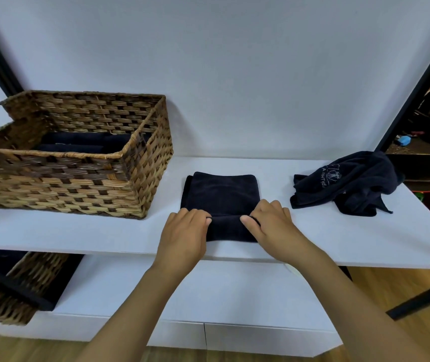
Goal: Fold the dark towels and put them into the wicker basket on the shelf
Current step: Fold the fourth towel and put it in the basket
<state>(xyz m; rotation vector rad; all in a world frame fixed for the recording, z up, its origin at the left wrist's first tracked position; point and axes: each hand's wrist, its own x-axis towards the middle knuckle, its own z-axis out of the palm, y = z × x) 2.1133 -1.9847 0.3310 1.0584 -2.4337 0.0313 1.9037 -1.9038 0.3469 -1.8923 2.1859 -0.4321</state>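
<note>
A dark towel (221, 194) lies folded flat on the white shelf (78, 231), in the middle. My left hand (185, 233) and my right hand (271, 223) each pinch its near edge, which is rolled up off the shelf. To the left stands the wicker basket (59, 184), with dark folded towels (83, 143) lying inside on its bottom. A crumpled dark towel (347, 181) with pale print lies on the shelf at the right.
A second wicker basket (12, 291) with dark cloth sits on the lower white shelf at the left. A black frame post (417, 82) runs along the right side, with coloured clutter behind it. A white wall closes the back.
</note>
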